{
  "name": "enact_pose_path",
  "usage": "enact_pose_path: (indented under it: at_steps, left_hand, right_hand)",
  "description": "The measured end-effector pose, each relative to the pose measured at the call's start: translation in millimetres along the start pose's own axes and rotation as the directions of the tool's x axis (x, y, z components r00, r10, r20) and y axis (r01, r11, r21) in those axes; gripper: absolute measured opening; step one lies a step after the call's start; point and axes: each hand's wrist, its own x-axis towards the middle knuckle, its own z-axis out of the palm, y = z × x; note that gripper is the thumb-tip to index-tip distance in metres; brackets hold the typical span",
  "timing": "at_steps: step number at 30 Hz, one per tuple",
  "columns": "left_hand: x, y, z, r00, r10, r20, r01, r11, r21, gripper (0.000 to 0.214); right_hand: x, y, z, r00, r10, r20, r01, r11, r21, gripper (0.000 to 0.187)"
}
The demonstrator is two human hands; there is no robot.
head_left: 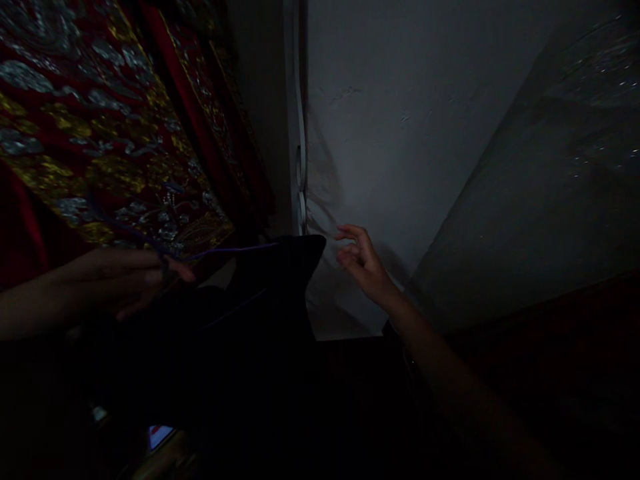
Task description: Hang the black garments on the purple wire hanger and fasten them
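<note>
The scene is very dark. My left hand (135, 277) is at the left, its fingers pinched on a thin purple thread (235, 250) that runs taut to the right, to the raised top corner of a black cloth (280, 273). The cloth hangs down in front of me. My right hand (361, 261) hovers just right of that corner with its fingers loosely curled and apart, holding nothing and not touching the cloth.
A red fabric with gold and silver embroidery (100, 120) hangs at the upper left. A white wall (400, 120) is behind, with a white cord or strip (300, 167) running down it. A grey glittery sheet (560, 180) slopes at the right.
</note>
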Motion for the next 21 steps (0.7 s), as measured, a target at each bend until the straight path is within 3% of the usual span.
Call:
enact_pose_path:
  at_steps: [3, 5, 8, 10, 12, 14, 16, 19, 21]
  left_hand:
    - [12.2, 5.7, 8.4, 0.999, -0.001, 0.052, 0.005, 0.997, -0.071, 0.03]
    - [24.8, 15.8, 25.9, 0.981, 0.16, -0.109, -0.164, 0.986, -0.033, 0.03]
    - [44.5, 34.4, 56.6, 0.847, 0.422, -0.323, -0.387, 0.906, 0.171, 0.028]
    - [59.2, 47.5, 71.1, 0.758, 0.512, -0.405, -0.429, 0.858, 0.281, 0.028]
    - [78.4, 60.9, 78.6, 0.706, 0.549, -0.448, -0.435, 0.835, 0.337, 0.028]
    - [102.5, 74.1, 81.5, 0.701, 0.57, -0.429, -0.438, 0.819, 0.371, 0.025]
    - [127.9, 86.5, 84.4, 0.727, 0.584, -0.361, -0.452, 0.803, 0.389, 0.023]
    - [155.3, 101.9, 94.9, 0.764, 0.595, -0.249, -0.482, 0.784, 0.391, 0.02]
    - [160.4, 107.5, 105.4, 0.776, 0.601, -0.19, -0.504, 0.773, 0.385, 0.021]
  right_hand:
    - [-6.5, -8.4, 3.6, 0.996, 0.044, 0.079, -0.043, 0.999, -0.006, 0.048]
    - [-10.1, -14.0, 3.8, 0.991, 0.13, 0.008, -0.131, 0.987, 0.091, 0.049]
    - [-4.3, -25.0, -6.0, 0.952, 0.211, -0.221, -0.166, 0.965, 0.205, 0.048]
    - [10.5, -32.5, -18.4, 0.924, 0.156, -0.348, -0.102, 0.98, 0.169, 0.043]
    - [30.7, -36.9, -31.4, 0.91, 0.102, -0.401, -0.053, 0.99, 0.131, 0.04]
    - [48.9, -36.7, -42.1, 0.899, 0.113, -0.423, -0.05, 0.986, 0.157, 0.036]
    - [57.9, -32.7, -49.7, 0.875, 0.151, -0.46, -0.059, 0.976, 0.209, 0.032]
    - [48.5, -22.9, -57.9, 0.82, 0.215, -0.53, -0.088, 0.963, 0.254, 0.028]
    - [31.2, -15.5, -62.2, 0.782, 0.245, -0.573, -0.121, 0.962, 0.247, 0.026]
